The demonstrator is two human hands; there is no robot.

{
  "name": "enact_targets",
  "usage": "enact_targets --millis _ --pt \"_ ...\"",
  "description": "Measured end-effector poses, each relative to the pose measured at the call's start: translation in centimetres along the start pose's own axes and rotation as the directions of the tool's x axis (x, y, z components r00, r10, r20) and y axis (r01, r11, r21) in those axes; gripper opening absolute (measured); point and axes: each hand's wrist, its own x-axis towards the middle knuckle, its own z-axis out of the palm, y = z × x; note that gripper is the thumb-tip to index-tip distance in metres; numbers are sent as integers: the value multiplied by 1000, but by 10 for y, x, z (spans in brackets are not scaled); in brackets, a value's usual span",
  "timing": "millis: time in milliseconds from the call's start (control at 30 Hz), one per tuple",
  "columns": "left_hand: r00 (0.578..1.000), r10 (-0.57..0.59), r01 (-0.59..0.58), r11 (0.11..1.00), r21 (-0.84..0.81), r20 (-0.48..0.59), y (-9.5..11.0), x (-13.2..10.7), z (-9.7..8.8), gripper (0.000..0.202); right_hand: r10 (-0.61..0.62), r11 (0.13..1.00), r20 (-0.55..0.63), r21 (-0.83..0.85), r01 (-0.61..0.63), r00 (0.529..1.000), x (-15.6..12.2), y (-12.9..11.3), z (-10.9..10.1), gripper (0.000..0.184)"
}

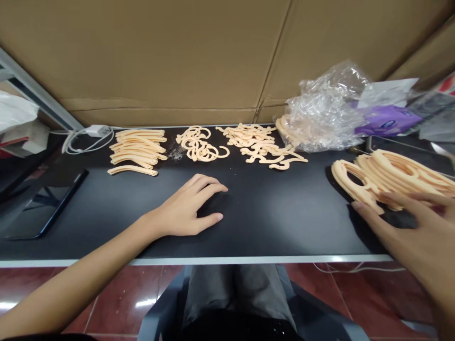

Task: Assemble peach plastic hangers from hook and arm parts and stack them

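My left hand (194,207) rests on the black tabletop (277,208) with its fingers spread and nothing in them. Over at the right, my right hand (419,227) reaches to a row of flat, cream-coloured cut-out pieces (355,177) with oval holes. Its fingers are apart, and the fingertips are at the near edge of these pieces; whether they press on them I cannot tell. Behind my left hand lie a stack of curved strips (137,151), a heap of hook-shaped pieces (202,147) and a pile of wavy, branched pieces (259,142), all the same cream colour.
A dark phone (42,203) lies at the left, with a white charger cable (76,142) behind it. Clear plastic bags (327,109) and a purple packet (387,121) stand at the back right. Cardboard (170,52) walls the rear; a light edge strip (227,260) borders the front.
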Motion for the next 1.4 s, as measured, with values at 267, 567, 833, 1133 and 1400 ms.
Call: enact_targets --millis 267,567,833,1133,1400 --pt "943 32 -7 997 78 -330 -11 1 -2 22 -349 752 -70 575 323 935 84 -118 -10 18" --pt "779 -292 518 799 306 -555 -39 -5 -24 19 -565 388 -126 832 397 816 101 -221 37 16" --pt "638 -533 770 408 492 -556 -41 -22 -37 24 -548 361 -85 873 327 832 98 -218 36 15" --pt "706 -504 708 499 499 -497 -40 -19 -39 20 -468 521 30 817 248 883 98 -221 39 25" --pt "927 -206 326 855 403 -313 -23 -1 -12 24 -544 660 353 740 129 761 101 -224 39 66"
